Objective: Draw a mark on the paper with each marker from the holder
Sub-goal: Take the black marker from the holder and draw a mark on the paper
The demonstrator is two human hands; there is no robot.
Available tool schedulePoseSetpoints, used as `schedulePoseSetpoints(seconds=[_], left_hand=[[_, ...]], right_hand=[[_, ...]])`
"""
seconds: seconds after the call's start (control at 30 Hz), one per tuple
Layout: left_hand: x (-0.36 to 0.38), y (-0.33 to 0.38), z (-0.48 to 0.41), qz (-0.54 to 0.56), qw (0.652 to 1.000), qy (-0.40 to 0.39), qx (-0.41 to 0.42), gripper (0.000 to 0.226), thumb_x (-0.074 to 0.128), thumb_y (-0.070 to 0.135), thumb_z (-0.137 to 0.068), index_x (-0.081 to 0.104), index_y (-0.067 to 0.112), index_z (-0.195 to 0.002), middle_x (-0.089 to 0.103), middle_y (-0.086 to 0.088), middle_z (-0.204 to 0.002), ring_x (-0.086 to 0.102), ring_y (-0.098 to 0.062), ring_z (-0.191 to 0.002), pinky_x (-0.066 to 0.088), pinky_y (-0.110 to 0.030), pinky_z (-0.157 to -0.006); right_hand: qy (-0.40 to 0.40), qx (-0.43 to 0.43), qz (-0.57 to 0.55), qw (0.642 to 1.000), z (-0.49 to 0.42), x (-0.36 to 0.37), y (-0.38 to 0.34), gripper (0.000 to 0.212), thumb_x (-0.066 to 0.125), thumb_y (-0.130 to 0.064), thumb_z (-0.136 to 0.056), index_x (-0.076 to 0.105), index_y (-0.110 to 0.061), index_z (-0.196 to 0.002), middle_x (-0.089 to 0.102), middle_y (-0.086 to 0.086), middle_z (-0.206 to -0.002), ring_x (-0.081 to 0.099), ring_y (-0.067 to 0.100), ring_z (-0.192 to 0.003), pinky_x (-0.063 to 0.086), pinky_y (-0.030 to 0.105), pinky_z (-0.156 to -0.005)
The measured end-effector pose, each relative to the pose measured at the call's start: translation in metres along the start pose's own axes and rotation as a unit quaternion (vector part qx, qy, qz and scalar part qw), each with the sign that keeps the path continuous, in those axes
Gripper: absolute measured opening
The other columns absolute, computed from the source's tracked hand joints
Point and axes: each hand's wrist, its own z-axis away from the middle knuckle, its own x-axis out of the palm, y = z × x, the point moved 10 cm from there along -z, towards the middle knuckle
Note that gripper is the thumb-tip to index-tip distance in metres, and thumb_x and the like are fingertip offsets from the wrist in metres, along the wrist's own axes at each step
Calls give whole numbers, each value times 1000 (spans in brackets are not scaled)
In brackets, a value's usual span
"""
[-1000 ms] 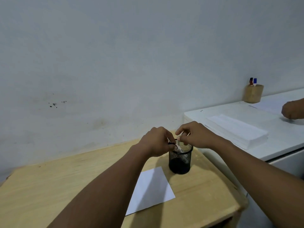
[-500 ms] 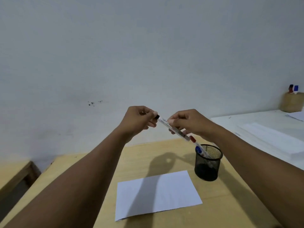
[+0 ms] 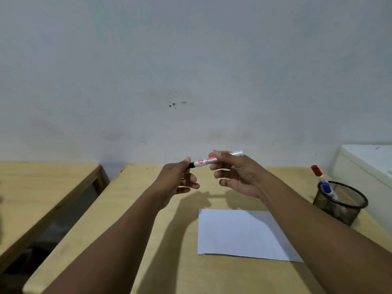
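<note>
Both hands share the grip on the marker [image 3: 206,162] — right hand [image 3: 235,172] clasping the barrel, left hand [image 3: 178,177] pinching its black cap — above the blank paper [image 3: 239,234] on the worktop [image 3: 169,262], so a hard tug could fling the cap or jolt an elbow into the mesh holder [image 3: 341,203] farther right.

Dim, soft shadows (edges warped), slight blur

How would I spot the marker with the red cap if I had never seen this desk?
Find the wooden desk with the white paper on it, then look right of the paper to the black mesh holder. Two markers lean in it; the red-capped marker sticks up highest, above the blue-capped marker. A third marker is held in the air between both hands.
</note>
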Motion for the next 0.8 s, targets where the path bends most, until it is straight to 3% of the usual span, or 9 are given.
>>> schedulePoseSetpoints(seconds=[0.1, 0.2, 0.3, 0.4, 0.5, 0.57, 0.7, 0.8], left_hand=[[0, -17, -1, -10, 1000, -17, -9, 43, 44, 47, -104, 63, 9, -92, 55, -2, -56, 72, -26, -66, 49, -38, -78], [-1, -25, -6, 1, 999, -33, -10, 44, 42, 46, -105, 61, 6, -108, 40, 1, -53, 65, -22, -55, 51, -40, -81], [5, -27, -5, 50, 997, -48, -23, 36, 38, 39, -107, 56, 10, -96, 33, 3, -50, 55, -21, -48, 49, -36, -71], [-9, -36, -6, 77, 997, -2, -27, 37, 40, 34, -107, 49, 14, -78, 31, 2, -46, 50, -21, -43, 48, -34, -64], [-25, -42, -6, -99, 994, 9, 39, 51, 55, 37, -102, 50, 17, -56, 46, 6, -44, 63, -25, -52, 53, -39, -75], [-25, -47, -5, -277, 959, -5, 63, 48, 63, 35, -97, 49, 15, -56, 62, 10, -48, 70, -23, -64, 50, -31, -67], [-20, -53, -10, -476, 875, -12, 86, 36, 64, 40, -84, 46, 20, -59, 57, 3, -61, 52, -20, -63, 39, -30, -58], [-11, -60, -12, -528, 844, -40, 82, 28, 59, 41, -78, 44, 24, -61, 53, 3, -65, 52, -22, -66, 39, -30, -58]], right_hand=[[7, 11, -7, 1000, -11, 10, 21, 17, 72, -30, -93, 71, -13, -92, 70, 7, -76, 63, 15, -56, 44, 26, -55], [-18, 3, -27, 999, -16, 12, 25, 9, 69, -17, -94, 69, -8, -96, 70, 13, -82, 70, 20, -65, 52, 27, -62], [-48, -1, -38, 998, -16, 10, 23, 14, 72, -13, -87, 70, -6, -99, 72, 15, -85, 74, 24, -72, 57, 29, -64], [-52, -11, -60, 997, -14, -2, 17, 25, 73, -13, -78, 73, -7, -102, 77, 16, -89, 79, 29, -82, 61, 32, -68], [-36, 0, -78, 996, -14, -24, 20, 32, 70, -15, -83, 74, -6, -113, 79, 18, -98, 79, 34, -95, 63, 37, -74], [-17, 15, -73, 997, -13, -34, 29, 30, 65, -14, -90, 73, -4, -117, 79, 19, -101, 79, 35, -97, 63, 38, -76], [49, 17, -12, 999, -14, -39, 47, 5, 68, -7, -91, 71, -10, -95, 69, 12, -78, 69, 22, -63, 54, 28, -56], [80, 10, 20, 997, -18, -35, 61, 10, 71, -8, -90, 65, -12, -83, 59, 10, -65, 52, 16, -48, 40, 25, -46]])
